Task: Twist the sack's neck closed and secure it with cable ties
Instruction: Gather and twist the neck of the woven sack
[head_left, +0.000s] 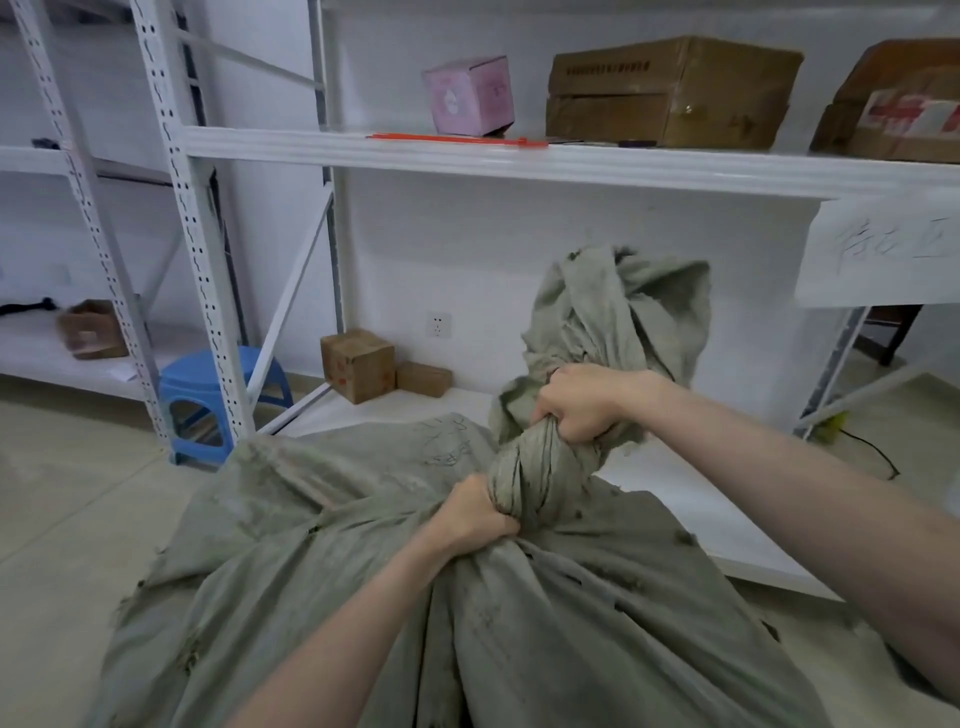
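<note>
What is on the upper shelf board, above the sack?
Orange cable ties lie near the front edge of the shelf board. Farther back stand a pink box, a brown carton and a taped carton. Whatever is behind the boxes is covered.

Blue stool (218, 395), pink box (467, 96), seemingly handwritten sign (878, 249)

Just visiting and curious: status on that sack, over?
Left hand grips neck low, right hand high. Sack untied. Orange cable ties on shelf. Nothing blocking.
</note>
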